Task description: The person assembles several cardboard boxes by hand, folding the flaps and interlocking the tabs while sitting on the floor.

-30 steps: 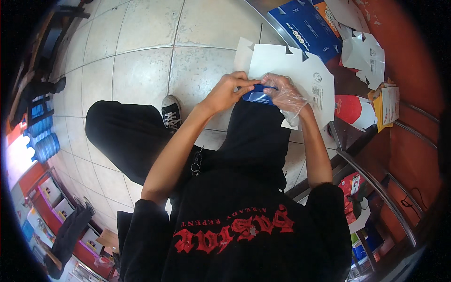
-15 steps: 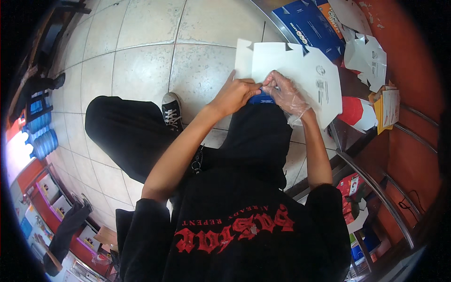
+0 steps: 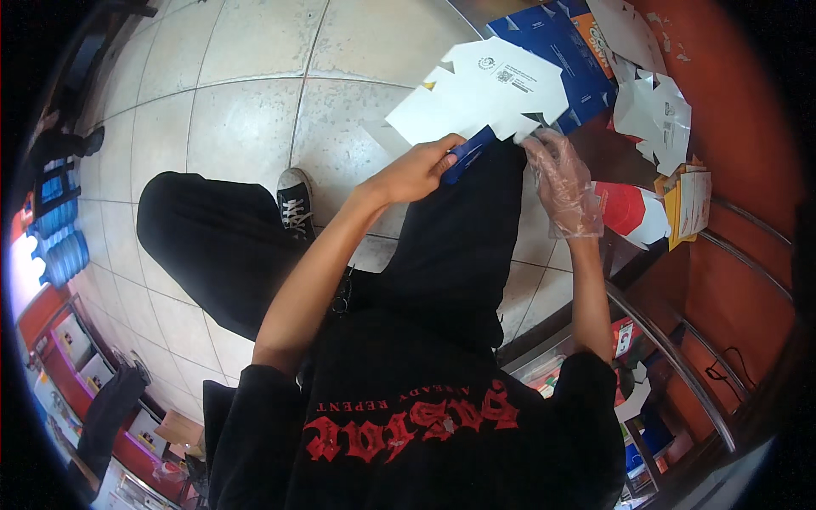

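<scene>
A flat, unfolded cardboard box (image 3: 476, 98), white on the upper face with dark blue flaps, is tilted above my black-trousered knee. My left hand (image 3: 416, 172) is closed on its folded blue flap at the near edge, thumb on top. My right hand (image 3: 561, 174), in a clear plastic glove, has its bent fingertips at the box's near right corner, by a notched tab. The undersides of those fingers are hidden.
Blue flat cartons (image 3: 586, 93) lie on a dark bench at the upper right. White cut-out cartons (image 3: 654, 119), a red-and-white one (image 3: 629, 212) and a yellow stack (image 3: 684, 204) are beside them. Metal rails (image 3: 671, 348) run along the red wall.
The box has turned, its printed end swinging from the right to the far side. My right hand has moved away from my left, to the right corner; my left still grips a blue flap.
</scene>
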A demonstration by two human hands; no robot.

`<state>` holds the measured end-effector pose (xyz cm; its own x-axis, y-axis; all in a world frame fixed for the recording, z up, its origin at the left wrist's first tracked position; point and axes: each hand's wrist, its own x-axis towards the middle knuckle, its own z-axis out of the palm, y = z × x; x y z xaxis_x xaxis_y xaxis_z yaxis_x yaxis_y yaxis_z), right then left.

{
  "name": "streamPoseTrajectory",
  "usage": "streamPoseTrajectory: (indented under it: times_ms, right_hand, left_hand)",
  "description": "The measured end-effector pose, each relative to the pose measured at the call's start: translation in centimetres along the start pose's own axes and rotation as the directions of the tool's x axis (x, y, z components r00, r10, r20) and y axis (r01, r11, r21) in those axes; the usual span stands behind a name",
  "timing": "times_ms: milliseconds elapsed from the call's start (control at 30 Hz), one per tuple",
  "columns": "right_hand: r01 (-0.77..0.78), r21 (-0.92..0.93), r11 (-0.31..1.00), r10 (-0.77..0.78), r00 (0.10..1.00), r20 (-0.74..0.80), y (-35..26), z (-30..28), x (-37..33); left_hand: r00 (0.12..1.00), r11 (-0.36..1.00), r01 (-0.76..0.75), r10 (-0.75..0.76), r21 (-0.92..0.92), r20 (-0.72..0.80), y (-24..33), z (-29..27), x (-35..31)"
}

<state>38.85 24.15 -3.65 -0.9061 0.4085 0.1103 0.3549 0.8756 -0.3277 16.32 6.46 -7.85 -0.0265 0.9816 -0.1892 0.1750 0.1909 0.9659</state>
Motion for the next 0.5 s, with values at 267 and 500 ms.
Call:
streamPoseTrajectory:
  times_ms: [267,500]
  right_hand:
    - [0.093,-0.42,0.903,-0.086,0.996,0.033,-0.5,-4.2,1.8]
    - [0.149,-0.538,0.83,-0.03,0.974,0.225,-5.8,-7.1,1.6]
  left_hand:
    - [0.997,0.999,0.041,-0.042,0.007,0.062,1.6,0.1,0.0]
    - [0.999,1.0,0.028,-0.028,0.005,-0.023,0.5,0.4,0.7]
